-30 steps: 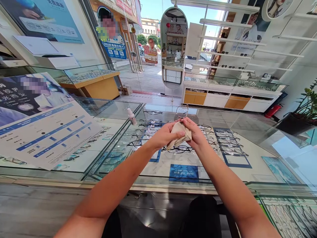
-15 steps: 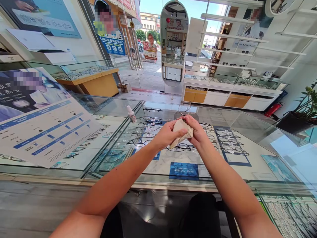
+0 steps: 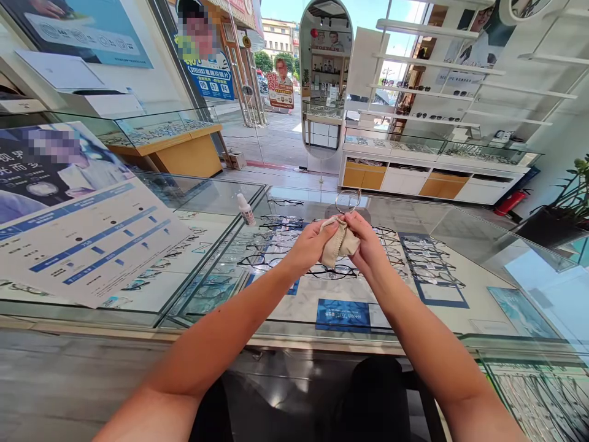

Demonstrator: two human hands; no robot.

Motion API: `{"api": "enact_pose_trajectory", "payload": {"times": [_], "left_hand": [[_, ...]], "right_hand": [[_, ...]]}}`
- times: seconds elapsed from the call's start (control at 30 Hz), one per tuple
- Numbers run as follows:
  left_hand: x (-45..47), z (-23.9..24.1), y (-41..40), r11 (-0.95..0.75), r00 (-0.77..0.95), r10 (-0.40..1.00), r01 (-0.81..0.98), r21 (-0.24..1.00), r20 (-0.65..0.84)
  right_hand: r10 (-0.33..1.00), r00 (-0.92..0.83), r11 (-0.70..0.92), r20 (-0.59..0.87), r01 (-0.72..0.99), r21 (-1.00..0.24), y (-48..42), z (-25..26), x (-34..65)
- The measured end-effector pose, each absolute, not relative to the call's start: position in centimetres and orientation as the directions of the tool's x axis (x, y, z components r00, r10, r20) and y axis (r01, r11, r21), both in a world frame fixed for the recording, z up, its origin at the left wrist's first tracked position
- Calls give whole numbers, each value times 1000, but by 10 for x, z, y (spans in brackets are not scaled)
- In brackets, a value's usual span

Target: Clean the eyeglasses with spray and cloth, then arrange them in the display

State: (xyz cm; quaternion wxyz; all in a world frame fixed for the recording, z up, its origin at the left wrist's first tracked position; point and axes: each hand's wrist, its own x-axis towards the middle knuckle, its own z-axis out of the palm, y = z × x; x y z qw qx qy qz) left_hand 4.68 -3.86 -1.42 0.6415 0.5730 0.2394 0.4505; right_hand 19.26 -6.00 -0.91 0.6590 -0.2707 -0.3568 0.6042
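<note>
Above the glass counter, my left hand point(image 3: 311, 245) is closed on a beige cleaning cloth point(image 3: 332, 250), its fingers pinching the upper part. My right hand point(image 3: 365, 239) is closed close beside it, at a pair of thin-rimmed eyeglasses point(image 3: 348, 200). One round lens stands out beyond my fingertips. The rest of the frame is hidden by the cloth and fingers. The cloth's zigzag edge hangs down between both hands. A small white spray bottle point(image 3: 245, 210) stands on the counter to the left of my hands.
Rows of eyeglasses point(image 3: 426, 258) lie under the glass counter point(image 3: 276, 331). A printed leaflet point(image 3: 92, 245) stands at left. A blue card point(image 3: 343, 315) lies in front. Beyond are an oval mirror point(image 3: 326, 80), a fire extinguisher point(image 3: 512, 201) and a potted plant point(image 3: 570, 196).
The cloth has been turned and bunched; it now hangs folded between my hands. My left thumb has moved up. The round lens has shifted slightly right in view.
</note>
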Motion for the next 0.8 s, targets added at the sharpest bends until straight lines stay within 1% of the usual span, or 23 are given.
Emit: {"api": "enact_pose_trajectory", "payload": {"times": [0.1,0.2,0.27,0.4,0.47,0.53,0.6,0.73,0.8], "left_hand": [[39,-14,-35,-1,587,797,-234,972,142],[36,-14,-35,-35,619,770,-201,979,155],[39,-15,-38,-106,566,801,-187,977,195],[50,-18,-47,-267,335,887,-188,945,317],[53,-19,-49,-294,270,901,-201,935,341],[53,-20,-48,-281,261,906,-217,935,333],[51,-20,-44,-244,290,904,-249,937,313],[47,-19,-39,-115,437,869,-279,953,233],[47,-19,-39,-80,478,852,-283,956,213]], "right_hand": [[992,-19,90,127,-608,-788,-56,-9,201],[994,-13,73,106,-636,-768,-53,-11,203],[996,-5,64,90,-654,-754,-53,-13,198],[994,-13,72,107,-658,-750,-58,-17,183],[992,-15,83,122,-649,-756,-60,-16,179],[991,-20,87,130,-635,-768,-61,-15,180],[990,-27,91,138,-627,-773,-61,-12,185],[990,-7,106,142,-630,-769,-58,-11,194],[989,29,132,146,-622,-772,-59,-11,193]]}}
